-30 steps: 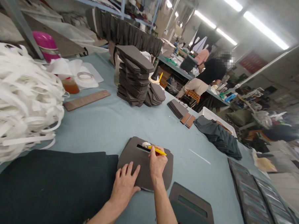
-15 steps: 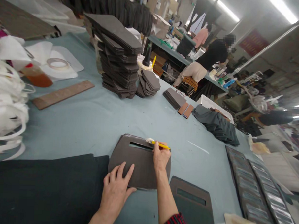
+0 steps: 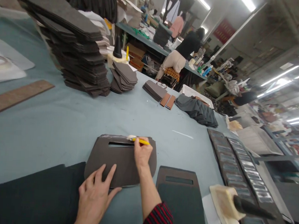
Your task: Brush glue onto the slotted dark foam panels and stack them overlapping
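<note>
- Two hands share the work here: your left hand (image 3: pixel 95 197) lies flat, fingers spread and holding nothing, pressing the near edge of the brown slotted panel (image 3: pixel 120 158); keep that weight down so the panel cannot skid on the tabletop (image 3: pixel 65 121).
- Your right hand (image 3: pixel 142 153) has its fingers clenched around the yellow-handled brush (image 3: pixel 138 140), whose pale bristles touch the panel just above the right end of its slot, near the far edge.
- Judging by that contact, the step in hand is coating the strip along the slot; work in short, even strokes and keep the bristles on the brown surface, not over the opening.
- Mind the dark felt sheet (image 3: pixel 32 194) under your left wrist and the second slotted panel (image 3: pixel 180 192) just beside your right forearm: a stray stroke could mark either.
- At the lower right, a cream pad with a black handle (image 3: pixel 232 203) sits near the row of grey strips (image 3: pixel 238 162).
- Farther off stand the tall stack of dark cut pieces (image 3: pixel 77 52) and a wooden strip (image 3: pixel 16 94); other people work at a bench beyond.
</note>
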Available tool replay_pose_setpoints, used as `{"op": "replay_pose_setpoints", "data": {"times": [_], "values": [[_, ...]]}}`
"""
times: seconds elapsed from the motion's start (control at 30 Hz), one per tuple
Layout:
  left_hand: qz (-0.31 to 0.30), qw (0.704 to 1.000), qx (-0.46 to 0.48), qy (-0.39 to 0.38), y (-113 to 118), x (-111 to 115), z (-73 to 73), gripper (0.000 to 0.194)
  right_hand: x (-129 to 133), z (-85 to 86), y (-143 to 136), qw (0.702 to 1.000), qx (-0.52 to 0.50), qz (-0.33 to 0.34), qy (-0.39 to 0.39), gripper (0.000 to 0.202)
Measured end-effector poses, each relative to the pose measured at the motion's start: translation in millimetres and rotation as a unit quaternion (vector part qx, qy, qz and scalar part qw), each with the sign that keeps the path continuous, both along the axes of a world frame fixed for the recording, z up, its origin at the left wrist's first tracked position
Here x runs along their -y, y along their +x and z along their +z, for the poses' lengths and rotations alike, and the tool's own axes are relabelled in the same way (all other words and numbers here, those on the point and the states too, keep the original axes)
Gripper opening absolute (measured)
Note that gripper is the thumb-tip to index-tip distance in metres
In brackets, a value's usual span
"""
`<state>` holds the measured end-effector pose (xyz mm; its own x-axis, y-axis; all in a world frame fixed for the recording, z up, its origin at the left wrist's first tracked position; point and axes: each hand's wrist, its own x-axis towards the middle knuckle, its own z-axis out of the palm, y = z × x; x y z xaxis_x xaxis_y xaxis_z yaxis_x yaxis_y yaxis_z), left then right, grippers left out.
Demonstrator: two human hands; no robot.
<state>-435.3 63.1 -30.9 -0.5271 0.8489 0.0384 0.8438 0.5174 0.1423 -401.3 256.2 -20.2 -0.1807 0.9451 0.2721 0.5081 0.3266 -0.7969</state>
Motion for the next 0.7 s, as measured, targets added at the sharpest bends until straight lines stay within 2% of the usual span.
{"op": "replay_pose_setpoints", "data": {"times": [0.1, 0.17, 0.2, 0.27, 0.33, 0.43, 0.5, 0.57, 0.63, 0.7], "values": [[-0.002, 1.0, 0.001, 0.004, 0, 0, -3.0, 0.056, -36, 4.9, 75, 0.991, 0.035, -0.131, -0.009, 0.029], [0.001, 1.0, 0.005, 0.006, 0, -1, -4.7, 0.057, -47, 10.7, 101, 0.987, 0.024, -0.159, -0.01, 0.031], [0.004, 1.0, 0.009, 0.007, -1, -2, -4.9, 0.058, -46, 13.4, 103, 0.988, 0.007, -0.155, -0.013, 0.032], [0.011, 1.0, 0.024, 0.014, 0, -3, -3.3, 0.06, -35, 17.5, 89, 0.992, -0.038, -0.118, -0.029, 0.031], [0.025, 0.998, 0.043, 0.031, 6, -3, 0.5, 0.061, -13, 20.4, 62, 0.994, -0.072, -0.058, -0.057, 0.029], [0.014, 0.995, 0.075, 0.06, 25, -2, 4.1, 0.058, 25, 23.0, 16, 0.989, -0.07, 0.084, -0.097, 0.023], [-0.011, 0.993, 0.098, 0.064, 41, -1, 2.1, 0.056, 44, 24.0, -13, 0.974, -0.053, 0.19, -0.108, 0.02], [-0.023, 0.992, 0.111, 0.059, 54, 1, -3.0, 0.054, 55, 24.4, -38, 0.957, -0.042, 0.269, -0.099, 0.017], [-0.023, 0.992, 0.112, 0.057, 61, 4, -9.9, 0.055, 59, 24.1, -57, 0.949, -0.041, 0.305, -0.064, 0.017], [-0.023, 0.991, 0.113, 0.064, 64, 6, -17.9, 0.055, 62, 23.0, -66, 0.949, -0.042, 0.313, -0.014, 0.017]]}}
